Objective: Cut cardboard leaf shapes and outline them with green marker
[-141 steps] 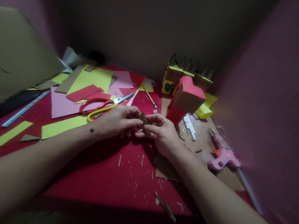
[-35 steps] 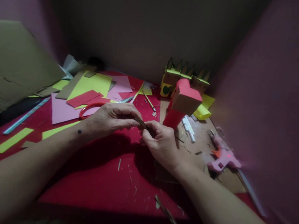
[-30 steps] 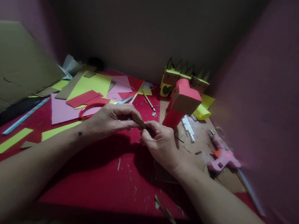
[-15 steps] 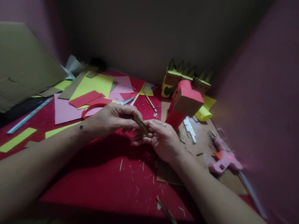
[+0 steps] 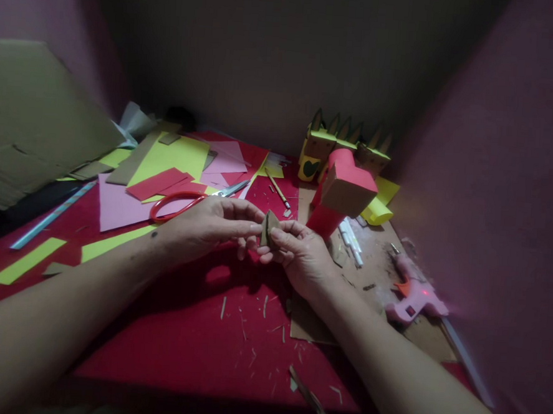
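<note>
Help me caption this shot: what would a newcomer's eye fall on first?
Probably the bright red model, standing right of centre in front of yellow models with green-edged spikes. Next, in the middle, the left hand and right hand hold a small cardboard piece. The pink glue gun, its red light showing, also stands out at the right.

Reaches in from lower left with bare left forearm (image 5: 83, 301), from lower right with bare right forearm (image 5: 398, 364). Holds left hand (image 5: 215, 225) and right hand (image 5: 304, 255) face to face at centre, with fingers (image 5: 243, 210) curled, tips close. Pinches between thumb and fingers with both. Shows dark spot by left wrist (image 5: 159, 242).
</note>
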Motion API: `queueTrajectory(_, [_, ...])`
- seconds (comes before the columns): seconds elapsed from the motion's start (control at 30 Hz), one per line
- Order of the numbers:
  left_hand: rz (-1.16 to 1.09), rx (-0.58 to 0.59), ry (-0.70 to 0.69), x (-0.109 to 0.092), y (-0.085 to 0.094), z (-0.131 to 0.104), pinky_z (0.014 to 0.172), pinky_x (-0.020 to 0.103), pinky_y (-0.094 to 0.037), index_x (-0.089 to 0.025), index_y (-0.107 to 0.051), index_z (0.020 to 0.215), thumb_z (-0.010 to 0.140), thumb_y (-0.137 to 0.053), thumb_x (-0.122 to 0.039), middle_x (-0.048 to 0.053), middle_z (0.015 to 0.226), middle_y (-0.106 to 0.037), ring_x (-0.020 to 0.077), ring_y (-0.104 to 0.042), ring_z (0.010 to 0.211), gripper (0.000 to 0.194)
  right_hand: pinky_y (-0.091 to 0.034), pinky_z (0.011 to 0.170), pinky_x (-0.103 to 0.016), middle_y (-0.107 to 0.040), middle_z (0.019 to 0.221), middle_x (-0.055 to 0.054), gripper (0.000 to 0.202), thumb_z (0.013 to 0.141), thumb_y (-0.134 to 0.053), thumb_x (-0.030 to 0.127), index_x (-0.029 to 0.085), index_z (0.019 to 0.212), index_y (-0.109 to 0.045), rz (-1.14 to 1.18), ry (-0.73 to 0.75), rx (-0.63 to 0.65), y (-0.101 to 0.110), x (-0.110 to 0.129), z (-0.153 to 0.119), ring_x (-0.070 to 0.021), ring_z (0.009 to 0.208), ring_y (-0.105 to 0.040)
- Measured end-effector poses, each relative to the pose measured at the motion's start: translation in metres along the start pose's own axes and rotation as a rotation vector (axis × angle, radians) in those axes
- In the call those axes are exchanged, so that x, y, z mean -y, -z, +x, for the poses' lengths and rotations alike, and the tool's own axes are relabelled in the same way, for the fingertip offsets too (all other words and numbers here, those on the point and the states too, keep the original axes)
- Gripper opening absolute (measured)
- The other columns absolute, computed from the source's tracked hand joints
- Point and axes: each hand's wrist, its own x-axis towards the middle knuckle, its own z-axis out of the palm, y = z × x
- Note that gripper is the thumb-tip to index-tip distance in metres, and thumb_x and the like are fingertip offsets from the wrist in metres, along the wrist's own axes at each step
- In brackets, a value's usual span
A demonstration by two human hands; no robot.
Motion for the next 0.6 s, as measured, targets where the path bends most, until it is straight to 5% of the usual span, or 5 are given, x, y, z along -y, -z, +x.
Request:
queueTrajectory(0.23, [0.176, -0.114, 0.032, -0.0024, -0.0013, 0.0022, 0.047, 0.022, -0.046, -0.022, -0.071, 0.085, 0.080, -0.077, -0.024, -0.004, 0.054, -0.066, 0.0122, -0.058, 0.046, 0.008, -0.070, 0.060, -0.033, -0.080, 0.072, -0.001, 0.047, 0.066, -0.101, 0.037, 0.023, 0.087, -0.061, -0.017, 0.029, -0.009, 0.0013, -0.0020, 0.0009, -0.0219, 0.058, -0.081])
queueTrajectory(0.4, [0.242, -0.073, 0.066, -0.0010, -0.0012, 0.0028, 0.046, 0.025, -0.041, -0.024, -0.066, 0.081, 0.081, -0.073, -0.029, -0.004, 0.050, -0.062, 0.0124, -0.054, 0.042, 0.009, -0.070, 0.061, -0.033, -0.078, 0.070, 0.001, 0.047, 0.065, -0.100, 0.035, 0.025, 0.086, -0.059, -0.018, 0.036, -0.043, -0.0004, -0.0010, 0.0017, -0.0210, 0.057, -0.081])
queueTrajectory(0.6, [0.327, -0.146, 0.077, -0.0095, 0.0028, 0.0009, 0.044, 0.025, -0.034, -0.024, -0.064, 0.075, 0.082, -0.069, -0.026, -0.003, 0.045, -0.057, 0.0112, -0.045, 0.038, 0.009, -0.063, 0.055, -0.031, -0.075, 0.070, 0.001, 0.032, 0.074, -0.090, 0.037, 0.024, 0.083, -0.062, -0.118, 0.036, -0.084, 0.0013, -0.0014, -0.0003, -0.0181, 0.053, -0.075])
